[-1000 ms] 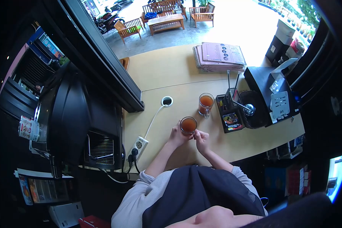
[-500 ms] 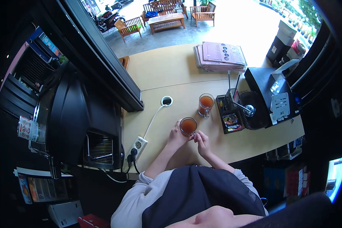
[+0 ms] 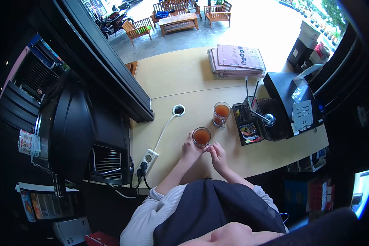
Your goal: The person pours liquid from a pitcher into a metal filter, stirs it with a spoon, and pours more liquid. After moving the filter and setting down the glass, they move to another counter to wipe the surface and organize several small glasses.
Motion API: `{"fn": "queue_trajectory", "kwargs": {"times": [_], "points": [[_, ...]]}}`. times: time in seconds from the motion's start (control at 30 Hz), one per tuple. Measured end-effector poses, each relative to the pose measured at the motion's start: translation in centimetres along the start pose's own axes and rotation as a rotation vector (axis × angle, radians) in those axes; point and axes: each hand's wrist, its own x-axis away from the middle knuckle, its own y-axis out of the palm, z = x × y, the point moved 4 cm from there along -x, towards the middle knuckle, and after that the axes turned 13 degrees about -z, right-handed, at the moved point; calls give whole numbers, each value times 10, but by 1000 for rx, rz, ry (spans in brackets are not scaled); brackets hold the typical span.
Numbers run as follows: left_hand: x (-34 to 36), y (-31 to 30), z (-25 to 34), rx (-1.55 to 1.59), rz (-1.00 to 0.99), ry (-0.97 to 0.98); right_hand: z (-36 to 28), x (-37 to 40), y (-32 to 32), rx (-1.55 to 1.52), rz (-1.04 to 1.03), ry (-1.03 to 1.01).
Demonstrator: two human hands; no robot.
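Note:
A glass mug of reddish-brown drink [image 3: 201, 137] stands upright near the middle of the wooden counter [image 3: 168, 84]. My left hand [image 3: 190, 148] is wrapped round its left and near side. On its near right side, my right hand [image 3: 217, 155] grips the mug's handle with closed fingers. A second glass mug with the same drink [image 3: 221, 113] stands just beyond and to the right, its handle toward me, touched by neither hand.
Right of the mugs sits a black organizer [image 3: 249, 127] beside a dark basket and a black box [image 3: 291, 98]. Pink menus [image 3: 238, 59] are stacked at the back. A power strip [image 3: 148, 160] with its white cable lies at left, near a black machine [image 3: 71, 123].
The view has shifted very slightly. Both hands keep their hold on the near mug, and the second mug stays in place.

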Motion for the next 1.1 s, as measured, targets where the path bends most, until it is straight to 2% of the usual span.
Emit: {"fn": "queue_trajectory", "kwargs": {"times": [0.4,0.97,1.1], "points": [[-21,-6,-4,-35,1,-47,-2,-19,0,5,-11,47],[-51,0,-27,133,-157,-119,5,-37,-2,4,-5,77],[-55,-2,-24,84,-157,-127,9,-41,-2,1,-9,79]]}}
